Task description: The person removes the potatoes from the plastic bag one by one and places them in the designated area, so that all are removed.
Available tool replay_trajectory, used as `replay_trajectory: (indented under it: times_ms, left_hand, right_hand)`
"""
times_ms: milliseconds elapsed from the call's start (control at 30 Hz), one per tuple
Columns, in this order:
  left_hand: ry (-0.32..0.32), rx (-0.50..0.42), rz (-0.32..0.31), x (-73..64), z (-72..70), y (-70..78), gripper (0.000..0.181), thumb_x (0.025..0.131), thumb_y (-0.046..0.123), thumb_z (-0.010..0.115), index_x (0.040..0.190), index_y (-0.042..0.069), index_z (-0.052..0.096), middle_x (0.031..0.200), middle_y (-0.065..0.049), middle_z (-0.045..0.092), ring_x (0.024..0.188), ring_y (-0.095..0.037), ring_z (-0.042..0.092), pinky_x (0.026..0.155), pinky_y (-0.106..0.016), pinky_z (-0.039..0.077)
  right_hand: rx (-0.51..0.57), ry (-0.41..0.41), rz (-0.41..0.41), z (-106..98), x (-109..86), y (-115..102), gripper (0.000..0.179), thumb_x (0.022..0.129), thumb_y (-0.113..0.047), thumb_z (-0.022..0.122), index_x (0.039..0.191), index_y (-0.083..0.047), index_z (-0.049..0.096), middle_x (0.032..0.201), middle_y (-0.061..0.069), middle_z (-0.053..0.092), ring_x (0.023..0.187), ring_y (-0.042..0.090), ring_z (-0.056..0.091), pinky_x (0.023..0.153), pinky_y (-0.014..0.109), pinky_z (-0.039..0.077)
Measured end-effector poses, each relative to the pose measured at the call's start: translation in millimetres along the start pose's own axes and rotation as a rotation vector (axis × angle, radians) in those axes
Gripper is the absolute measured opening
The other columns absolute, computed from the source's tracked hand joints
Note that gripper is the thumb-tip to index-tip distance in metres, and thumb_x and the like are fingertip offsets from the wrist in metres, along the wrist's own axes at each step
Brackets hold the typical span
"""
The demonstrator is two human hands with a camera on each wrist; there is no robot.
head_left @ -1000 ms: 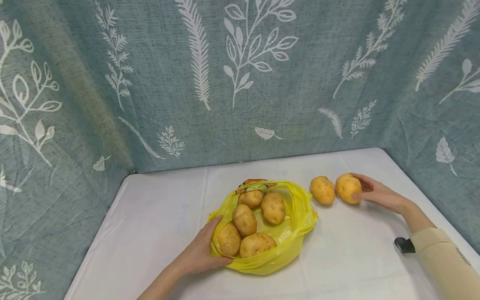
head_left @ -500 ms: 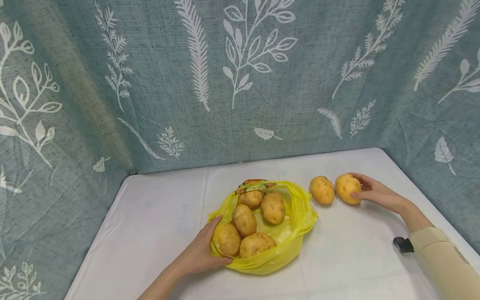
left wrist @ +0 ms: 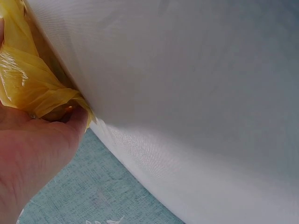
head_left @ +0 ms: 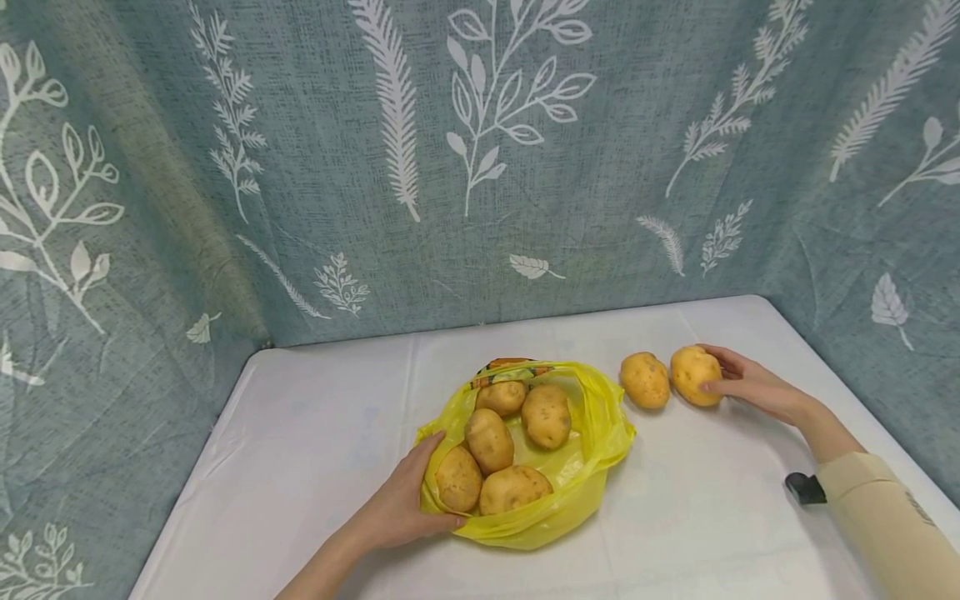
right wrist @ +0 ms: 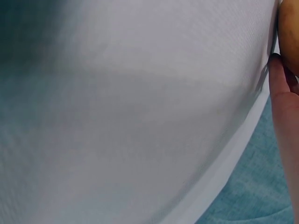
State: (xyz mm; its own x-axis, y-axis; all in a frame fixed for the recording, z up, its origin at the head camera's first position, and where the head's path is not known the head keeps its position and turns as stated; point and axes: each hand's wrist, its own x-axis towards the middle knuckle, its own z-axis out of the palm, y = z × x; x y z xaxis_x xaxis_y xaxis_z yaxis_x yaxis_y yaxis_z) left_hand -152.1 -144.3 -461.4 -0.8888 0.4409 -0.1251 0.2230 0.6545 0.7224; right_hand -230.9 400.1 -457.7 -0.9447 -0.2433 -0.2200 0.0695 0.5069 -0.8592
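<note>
A yellow plastic bag (head_left: 536,529) stands wide-mouthed on the table, with several potatoes (head_left: 546,417) lying inside it. My left hand (head_left: 405,500) holds the bag's left side, thumb at the near rim and fingers at the far-left rim; the left wrist view shows the crinkled plastic (left wrist: 28,79) against the thumb. Off to the right, my right hand (head_left: 761,392) grips a potato (head_left: 693,377) from its right side, thumb in front and fingers behind. Another potato (head_left: 645,381) lies just left of it, beside the bag. Only an edge of the gripped potato (right wrist: 290,32) enters the right wrist view.
The white-covered table (head_left: 315,433) extends on both sides of the bag. Behind and beside it hangs a blue-green curtain (head_left: 315,167) with white leaf prints. A small black object (head_left: 806,489) sits by the right sleeve (head_left: 877,508). An orange printed patch (head_left: 510,367) shows at the bag's back rim.
Almost nothing differs; the potato in my right hand sits very slightly higher in the head view. My left hand and the bag have stayed put.
</note>
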Motion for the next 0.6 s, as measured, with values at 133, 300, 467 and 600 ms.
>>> replay_trajectory:
  times_ms: [133, 300, 467, 600]
  left_hand:
    - [0.002, 0.003, 0.003, 0.0, 0.2, -0.2, 0.114, 0.070, 0.048, 0.085, 0.155, 0.011, 0.020, 0.158, -0.018, 0.022, 0.142, -0.041, 0.023, 0.108, -0.065, 0.024]
    - [0.004, 0.011, 0.002, 0.0, 0.6, -0.7, 0.114, 0.070, 0.049, 0.085, 0.156, 0.011, 0.020, 0.158, -0.018, 0.022, 0.142, -0.042, 0.022, 0.108, -0.065, 0.024]
    - [0.001, 0.014, -0.012, -0.4, 0.8, -0.6, 0.114, 0.070, 0.051, 0.084, 0.156, 0.012, 0.019, 0.158, -0.018, 0.021, 0.142, -0.041, 0.022, 0.108, -0.065, 0.024]
    - [0.001, 0.015, -0.017, -0.8, 0.6, 0.1, 0.114, 0.070, 0.051, 0.084, 0.156, 0.012, 0.019, 0.158, -0.018, 0.021, 0.142, -0.042, 0.022, 0.108, -0.065, 0.023]
  right_hand:
    - [-0.004, 0.006, 0.006, -0.4, -0.7, -0.1, 0.086, 0.094, -0.030, 0.064, 0.154, 0.002, 0.011, 0.156, 0.031, 0.012, 0.141, 0.053, 0.010, 0.108, 0.068, 0.017]
    - [-0.008, 0.008, 0.006, -0.4, -1.6, 0.0, 0.087, 0.094, -0.029, 0.064, 0.154, 0.003, 0.010, 0.156, 0.032, 0.011, 0.141, 0.053, 0.010, 0.108, 0.068, 0.017]
    - [-0.014, 0.011, -0.003, 0.3, -3.4, -1.6, 0.086, 0.094, -0.030, 0.064, 0.154, 0.002, 0.010, 0.156, 0.032, 0.012, 0.140, 0.054, 0.011, 0.108, 0.068, 0.019]
    - [-0.013, 0.014, -0.004, 0.1, -3.9, -1.7, 0.086, 0.095, -0.030, 0.063, 0.154, 0.001, 0.010, 0.156, 0.031, 0.011, 0.140, 0.054, 0.010, 0.107, 0.069, 0.019]
